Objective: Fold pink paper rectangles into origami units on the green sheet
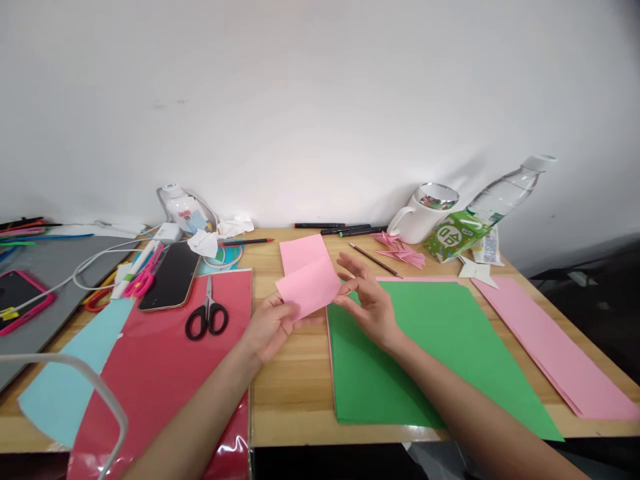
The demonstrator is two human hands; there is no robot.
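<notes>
A small rectangle of pink paper [311,288] is held up, slightly tilted, above the middle of the table. My left hand [273,323] grips its lower left edge, thumb on top and fingers beneath. At the right corner, the thumb and forefinger of my right hand [367,303] pinch the same paper, while the other fingers are raised apart. Just behind it lies another pink paper piece [304,252], partly covered by the held one. Green paper sheets [415,360] lie under my right forearm, and a red sheet [165,373] in clear plastic lies under my left.
Black-handled scissors [207,317] and a phone [171,277] lie left. Folded pink paper shapes [400,252], a pencil [375,260], a white mug [423,217], a green carton [455,235] and a tilted bottle [510,190] are back right. Pink strips [560,347] lie far right.
</notes>
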